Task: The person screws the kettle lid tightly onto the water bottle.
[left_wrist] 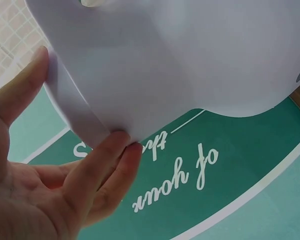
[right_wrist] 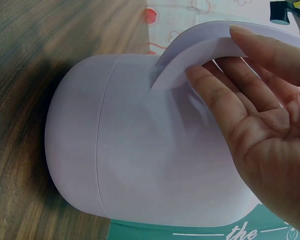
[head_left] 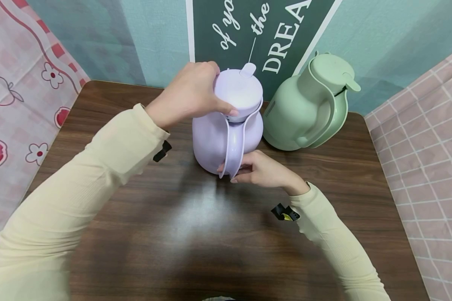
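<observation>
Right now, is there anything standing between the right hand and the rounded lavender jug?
Nothing visible does: the right hand grips the curved handle of the lavender jug. The rounded pale-green jug stands to the right, not between them.

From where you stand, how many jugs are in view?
2: a lilac jug, left hand at its lid and right hand on its handle, and a green jug beside it, rightward.
</observation>
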